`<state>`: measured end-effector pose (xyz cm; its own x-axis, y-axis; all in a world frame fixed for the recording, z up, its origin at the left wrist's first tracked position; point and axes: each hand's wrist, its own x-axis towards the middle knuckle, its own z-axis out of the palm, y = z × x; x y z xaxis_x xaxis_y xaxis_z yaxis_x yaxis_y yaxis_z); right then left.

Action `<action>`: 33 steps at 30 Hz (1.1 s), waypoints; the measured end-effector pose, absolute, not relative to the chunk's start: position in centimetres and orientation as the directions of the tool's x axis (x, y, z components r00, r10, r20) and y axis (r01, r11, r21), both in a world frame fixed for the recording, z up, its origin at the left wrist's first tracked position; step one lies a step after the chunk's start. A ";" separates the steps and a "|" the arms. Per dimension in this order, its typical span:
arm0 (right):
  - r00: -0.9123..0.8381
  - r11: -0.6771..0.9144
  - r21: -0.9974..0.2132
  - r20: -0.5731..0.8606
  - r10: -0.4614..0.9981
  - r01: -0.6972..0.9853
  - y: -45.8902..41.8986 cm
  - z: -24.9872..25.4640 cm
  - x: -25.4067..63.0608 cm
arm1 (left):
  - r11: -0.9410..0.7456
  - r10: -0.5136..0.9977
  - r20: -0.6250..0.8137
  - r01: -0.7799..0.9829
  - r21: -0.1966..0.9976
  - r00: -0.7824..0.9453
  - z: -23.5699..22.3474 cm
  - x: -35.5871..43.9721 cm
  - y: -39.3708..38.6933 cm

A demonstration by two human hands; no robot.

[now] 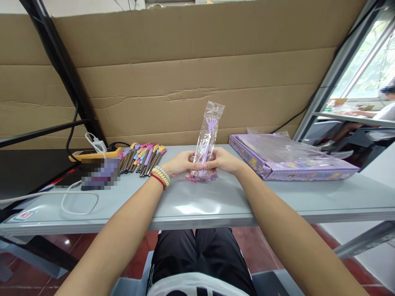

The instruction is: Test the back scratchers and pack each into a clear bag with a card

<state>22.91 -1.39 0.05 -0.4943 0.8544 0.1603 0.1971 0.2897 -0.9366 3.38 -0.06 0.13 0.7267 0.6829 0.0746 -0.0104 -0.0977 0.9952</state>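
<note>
Well, hands (182,163): both pinched closed around that clear bag (201,142)
Bag: purple hand-tipped stick (206,150) inside
Desk (197,205): purple box (308,176) at right

Obj. (101,174) on L pixelated, can't ID; co-worker (385,113) cut off @ R edge; bagged stick (206,151) part-hidden by thumbs (211,164).

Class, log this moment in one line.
Left hand: grips clear plastic bag; right hand: same bag; inside: lilac hand-tipped stick; leftward: multicoloured hand-tipped sticks; rightward: flat purple box
</note>
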 end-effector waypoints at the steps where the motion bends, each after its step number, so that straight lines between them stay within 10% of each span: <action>1: -0.501 0.296 -0.936 0.165 0.849 0.193 -1.3 0.0 22.9 | -0.080 0.671 0.074 -0.028 0.996 0.737 0.2 3.4 -0.1; 17: -0.407 0.354 -0.918 0.257 0.876 0.181 -1.4 0.1 22.7 | -0.009 0.692 0.049 -0.059 0.998 0.721 0.6 3.5 -0.3; 25: -0.236 0.352 -0.524 0.276 0.932 0.775 -1.1 0.1 22.9 | -0.121 0.876 0.084 0.048 0.991 0.476 0.1 3.6 0.8; 33: -0.282 0.270 -0.425 0.036 0.959 0.864 -0.7 -0.3 23.7 | -0.239 0.946 0.138 0.341 0.909 0.294 -0.1 3.6 1.1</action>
<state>23.74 -0.66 -0.31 -0.2825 0.9586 0.0358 0.8638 0.2704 -0.4252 3.58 1.09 -0.07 0.2936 0.9459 0.1379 0.3414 -0.2385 0.9092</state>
